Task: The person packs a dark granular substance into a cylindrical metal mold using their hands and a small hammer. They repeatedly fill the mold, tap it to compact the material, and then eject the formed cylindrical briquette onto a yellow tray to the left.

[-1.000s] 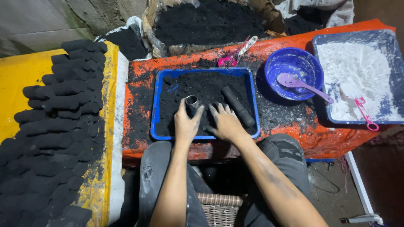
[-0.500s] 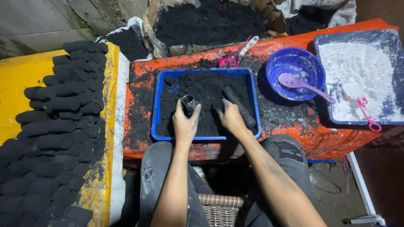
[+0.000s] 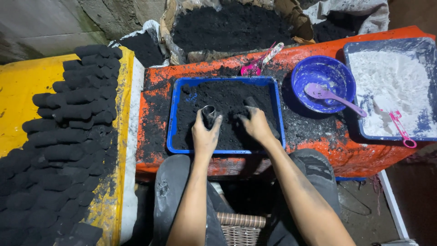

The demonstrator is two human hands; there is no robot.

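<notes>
Left hand fingers clamped round metal tube in blue tray; right hand fingers curled on black rod. Tube probably stiff, gritty; grip mid-wall.

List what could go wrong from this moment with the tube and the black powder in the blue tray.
1. The left hand grips the metal tube upright in loose black powder; if it tilts, powder may spill out of it.
2. The right hand scoops powder near the blue tray wall; some may go over onto the already dirty orange table.
3. The dark rod lies half under the right hand and could get buried.
</notes>
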